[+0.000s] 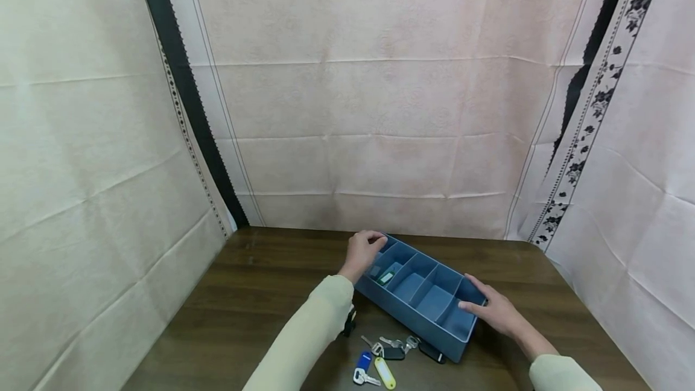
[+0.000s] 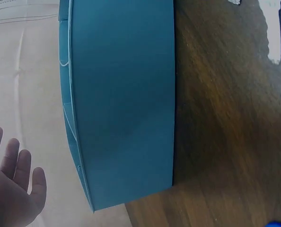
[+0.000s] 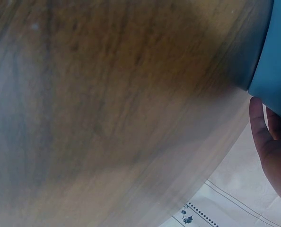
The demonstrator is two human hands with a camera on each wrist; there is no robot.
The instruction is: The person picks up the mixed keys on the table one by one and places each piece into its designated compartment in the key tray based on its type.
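A blue divided organizer box (image 1: 415, 311) lies slantwise on the table, a green key tag (image 1: 387, 277) with a white label in one of its left compartments. At its far left end is my left hand (image 1: 365, 253), fingers loosely bent above the rim; the left wrist view shows this hand (image 2: 18, 182) with its fingers spread beside the box wall. My right hand (image 1: 496, 309) grips the right end, thumb over the near compartment and fingers toward the far rim. In the right wrist view, the fingertips (image 3: 257, 106) are right at the box's lower corner.
In front of the box lie several silver keys (image 1: 411, 343), a blue key tag (image 1: 364, 362), a yellow key tag (image 1: 385, 373) and a black key fob (image 1: 394, 353). Another black fob (image 1: 431, 352) sits against the box's near wall. Light cloth (image 1: 380, 107) hangs around the wooden table (image 1: 260, 294).
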